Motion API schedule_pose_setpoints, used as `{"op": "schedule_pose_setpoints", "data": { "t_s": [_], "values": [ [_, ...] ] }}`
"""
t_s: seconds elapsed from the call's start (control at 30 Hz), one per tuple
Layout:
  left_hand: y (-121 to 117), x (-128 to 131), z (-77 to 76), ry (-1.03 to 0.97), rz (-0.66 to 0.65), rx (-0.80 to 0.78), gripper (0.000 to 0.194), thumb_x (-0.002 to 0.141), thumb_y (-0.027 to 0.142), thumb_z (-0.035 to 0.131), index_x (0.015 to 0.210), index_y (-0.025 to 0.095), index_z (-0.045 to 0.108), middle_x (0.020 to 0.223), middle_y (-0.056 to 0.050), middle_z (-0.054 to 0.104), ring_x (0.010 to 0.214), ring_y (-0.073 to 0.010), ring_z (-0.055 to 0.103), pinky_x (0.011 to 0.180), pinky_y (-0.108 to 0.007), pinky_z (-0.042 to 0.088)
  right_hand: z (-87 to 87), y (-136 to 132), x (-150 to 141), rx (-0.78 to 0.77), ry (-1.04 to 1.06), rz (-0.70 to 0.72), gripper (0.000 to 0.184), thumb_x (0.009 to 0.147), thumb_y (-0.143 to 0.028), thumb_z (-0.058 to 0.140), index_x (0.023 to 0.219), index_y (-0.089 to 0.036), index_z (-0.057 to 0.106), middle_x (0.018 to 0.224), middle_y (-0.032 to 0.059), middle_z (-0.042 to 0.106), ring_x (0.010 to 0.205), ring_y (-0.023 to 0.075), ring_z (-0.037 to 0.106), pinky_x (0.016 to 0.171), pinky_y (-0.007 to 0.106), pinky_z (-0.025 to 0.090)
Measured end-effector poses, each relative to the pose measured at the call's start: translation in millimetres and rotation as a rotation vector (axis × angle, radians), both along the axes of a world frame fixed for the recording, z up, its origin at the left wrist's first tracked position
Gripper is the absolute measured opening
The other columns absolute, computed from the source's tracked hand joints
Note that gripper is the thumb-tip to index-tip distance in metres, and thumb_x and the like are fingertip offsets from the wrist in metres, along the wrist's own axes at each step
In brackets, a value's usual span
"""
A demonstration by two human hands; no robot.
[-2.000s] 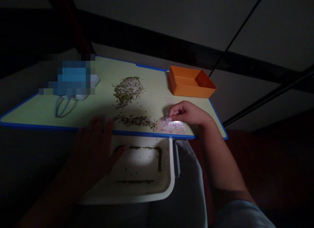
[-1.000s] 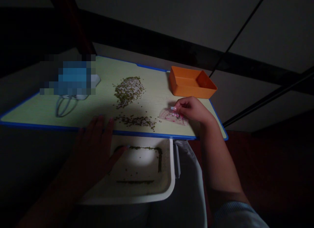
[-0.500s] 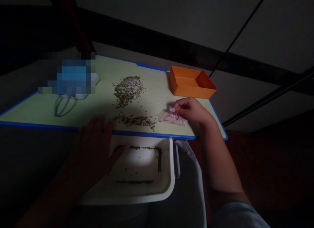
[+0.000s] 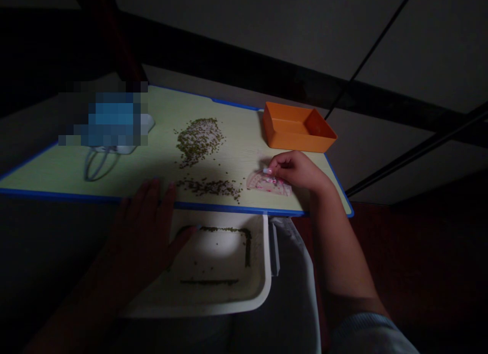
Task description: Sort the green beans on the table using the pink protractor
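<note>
A pink, see-through protractor (image 4: 269, 184) lies at the front right of the pale board (image 4: 160, 135). My right hand (image 4: 295, 171) is closed at its curved edge, thumb and fingers pinched together there. To its left is a loose strip of small green beans mixed with pale grains (image 4: 209, 187). Behind that strip lies a larger pile of the same mix (image 4: 200, 140). My left hand (image 4: 147, 222) is in shadow with its fingers spread, fingertips on the board's front edge. Its thumb reaches over a white basin (image 4: 263, 278), which has green beans (image 4: 219, 282) along its inner edges.
An orange open box (image 4: 297, 128) stands at the board's back right. On the left are a blurred-out blue object (image 4: 114, 118) and a looped cord (image 4: 89, 166). A blue rim (image 4: 244, 209) edges the board. Cabinet panels (image 4: 400, 49) rise behind.
</note>
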State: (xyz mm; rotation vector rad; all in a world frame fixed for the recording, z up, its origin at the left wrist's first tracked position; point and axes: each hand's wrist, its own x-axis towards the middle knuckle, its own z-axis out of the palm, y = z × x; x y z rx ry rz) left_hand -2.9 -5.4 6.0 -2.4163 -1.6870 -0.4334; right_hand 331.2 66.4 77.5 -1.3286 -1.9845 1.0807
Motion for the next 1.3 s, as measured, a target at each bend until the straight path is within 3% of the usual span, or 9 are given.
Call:
{"op": "schedule_pose_setpoints", "data": {
  "t_s": [0.7,1.0,1.3],
  "values": [
    [0.5,1.0,-0.5,-0.004,0.002,0.006,0.082,0.085,0.06,0.031,0.146,0.005,0.029,0.154,-0.03,0.033,0.147,-0.0422,0.028,0.116,-0.061,0.028,5.2,-0.6,6.6,-0.109,0.047,0.11,0.024,0.08,-0.037,0.07,0.072,-0.015,0.063,0.059,-0.0035,0.057,0.054,0.0064,0.046,0.053,0.024,0.033],
    [0.7,1.2,0.6,-0.005,0.014,-0.017,0.084,0.084,0.061,0.031,0.146,0.005,0.029,0.154,-0.03,0.033,0.147,-0.0425,0.028,0.117,-0.062,0.026,2.3,1.5,12.0,-0.168,0.029,0.192,0.024,0.081,-0.038,0.071,0.079,-0.015,0.067,0.068,-0.0012,0.064,0.061,0.0077,0.052,0.06,0.025,0.039],
    [-1.0,2.3,1.4,0.005,0.012,-0.012,0.081,0.085,0.06,0.031,0.148,0.009,0.025,0.156,-0.028,0.031,0.149,-0.0394,0.025,0.118,-0.061,0.026,7.8,-1.7,6.8,-0.108,0.042,0.073,0.027,0.08,-0.039,0.072,0.071,-0.016,0.062,0.058,-0.0048,0.053,0.055,0.0063,0.044,0.055,0.025,0.034]
  ]
}}
